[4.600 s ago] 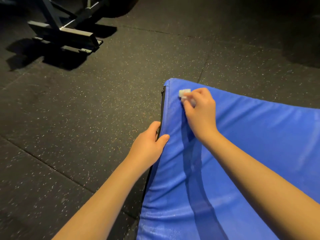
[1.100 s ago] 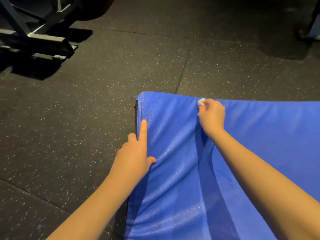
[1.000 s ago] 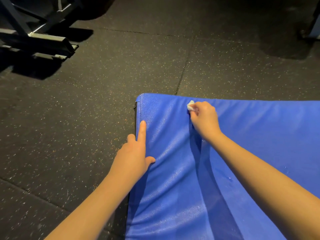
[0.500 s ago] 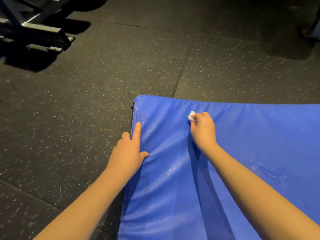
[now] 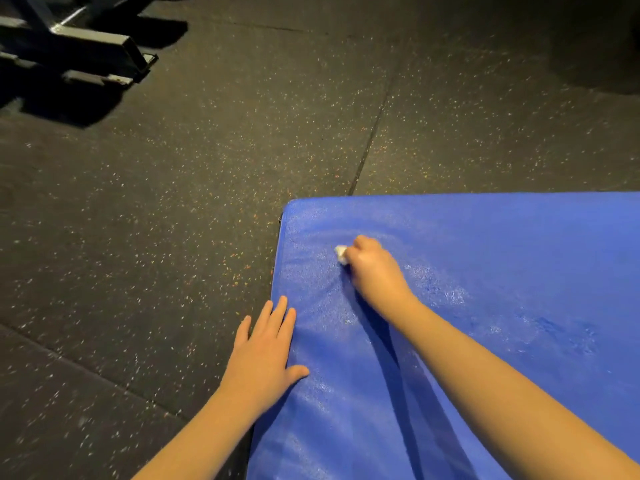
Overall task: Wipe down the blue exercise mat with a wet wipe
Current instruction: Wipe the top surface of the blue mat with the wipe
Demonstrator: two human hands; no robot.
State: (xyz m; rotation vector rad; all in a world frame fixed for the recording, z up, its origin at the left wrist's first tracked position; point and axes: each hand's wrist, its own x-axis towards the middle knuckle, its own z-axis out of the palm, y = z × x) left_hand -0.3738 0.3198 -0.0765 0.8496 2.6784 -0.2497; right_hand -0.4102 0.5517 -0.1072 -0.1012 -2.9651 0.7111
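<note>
The blue exercise mat fills the lower right of the head view, its far left corner toward the middle. My right hand grips a small balled white wet wipe and presses it on the mat near that corner. Only a bit of the wipe shows beyond my fingers. My left hand lies flat with straight fingers on the mat's left edge, thumb on the blue surface. Damp sheen shows on the mat to the right of my right hand.
Black speckled rubber floor tiles surround the mat, with seams running across. A grey metal equipment base stands at the far left on the floor.
My right hand has drawn the wipe back from the mat's far edge toward me and leftward. My left hand has gone from one pointing finger to all fingers flat on the edge.
</note>
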